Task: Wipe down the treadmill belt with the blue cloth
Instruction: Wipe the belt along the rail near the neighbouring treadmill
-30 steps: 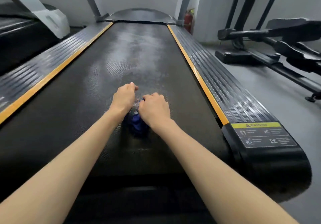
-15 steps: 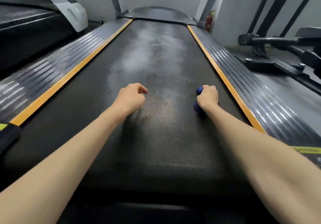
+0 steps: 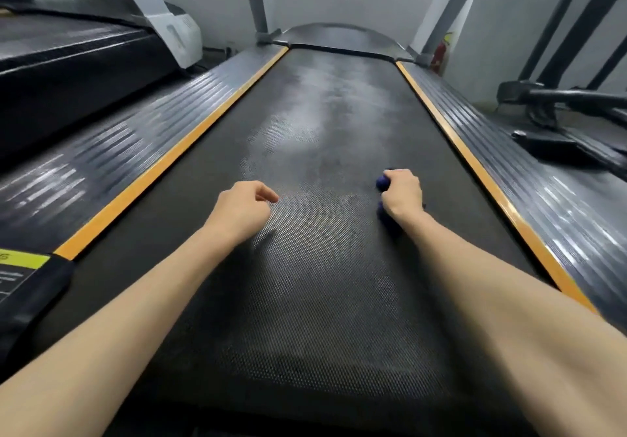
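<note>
Blue cloth (image 3: 382,183) moved right, bunched inside fingers (image 3: 399,175)

Treadmill belt (image 3: 322,301): black-charcoal, fine dotted grid texture, pale grey hazy smears down its middle and far half. Blue cloth (image 3: 382,183) on the belt's right part: deep navy, plain. Left orange strip (image 3: 169,162) and right orange strip (image 3: 475,172) on the belt's two long edges: flat orange. Left side rail (image 3: 112,151) and right side rail (image 3: 563,209) outside the strips: dark grey, lengthwise ribbed stripes, white glare streaks. Label (image 3: 23,261) at the belt's near left corner: lime-yellow band, black panel below, white print, unreadable. Fire extinguisher (image 3: 439,57) past the belt's far right corner: red. Upright (image 3: 258,2) at the belt's far end: mid grey. Neighbouring machine (image 3: 68,73) left of the belt: black.
</note>
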A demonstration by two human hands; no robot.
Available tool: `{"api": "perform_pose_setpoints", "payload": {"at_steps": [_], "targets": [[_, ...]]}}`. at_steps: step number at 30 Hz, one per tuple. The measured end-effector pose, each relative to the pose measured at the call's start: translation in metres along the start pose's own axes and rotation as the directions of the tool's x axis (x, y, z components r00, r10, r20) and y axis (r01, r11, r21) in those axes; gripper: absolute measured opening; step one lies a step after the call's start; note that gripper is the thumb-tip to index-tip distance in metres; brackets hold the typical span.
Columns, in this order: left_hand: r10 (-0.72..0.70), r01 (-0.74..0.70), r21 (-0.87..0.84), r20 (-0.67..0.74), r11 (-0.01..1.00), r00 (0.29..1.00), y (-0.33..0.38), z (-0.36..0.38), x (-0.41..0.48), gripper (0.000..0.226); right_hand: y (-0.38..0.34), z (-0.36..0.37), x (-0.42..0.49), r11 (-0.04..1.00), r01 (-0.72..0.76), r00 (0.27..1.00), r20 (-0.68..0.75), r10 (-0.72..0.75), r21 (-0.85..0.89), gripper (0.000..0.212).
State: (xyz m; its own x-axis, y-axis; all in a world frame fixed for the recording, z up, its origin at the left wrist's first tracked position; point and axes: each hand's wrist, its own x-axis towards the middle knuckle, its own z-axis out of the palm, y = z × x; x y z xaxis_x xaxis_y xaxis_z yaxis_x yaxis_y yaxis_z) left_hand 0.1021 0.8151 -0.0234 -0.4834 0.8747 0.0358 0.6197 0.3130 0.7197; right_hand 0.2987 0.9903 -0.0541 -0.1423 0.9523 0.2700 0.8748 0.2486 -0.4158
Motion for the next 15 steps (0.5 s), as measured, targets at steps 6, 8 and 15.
{"api": "perform_pose_setpoints", "payload": {"at_steps": [6, 8, 15], "targets": [[0.035, -0.035, -0.007, -0.041, 0.999, 0.999, 0.0, 0.0, 0.007, 0.039, -0.085, 0.045, -0.041, 0.691, 0.683, 0.662, 0.199, -0.723, 0.239, 0.054], [0.022, -0.022, -0.001, -0.029, 1.0, 0.999, -0.003, -0.005, 0.009, 0.041, -0.058, 0.033, -0.016, 0.768, 0.62, 0.747, 0.178, -0.641, 0.164, 0.05], [0.003, -0.002, 0.024, -0.057, 1.0, 0.998, -0.027, -0.03, 0.004, 0.044, -0.071, 0.027, 0.011, 0.995, 0.1, 0.986, 0.137, -0.097, -0.011, 0.029]]}}
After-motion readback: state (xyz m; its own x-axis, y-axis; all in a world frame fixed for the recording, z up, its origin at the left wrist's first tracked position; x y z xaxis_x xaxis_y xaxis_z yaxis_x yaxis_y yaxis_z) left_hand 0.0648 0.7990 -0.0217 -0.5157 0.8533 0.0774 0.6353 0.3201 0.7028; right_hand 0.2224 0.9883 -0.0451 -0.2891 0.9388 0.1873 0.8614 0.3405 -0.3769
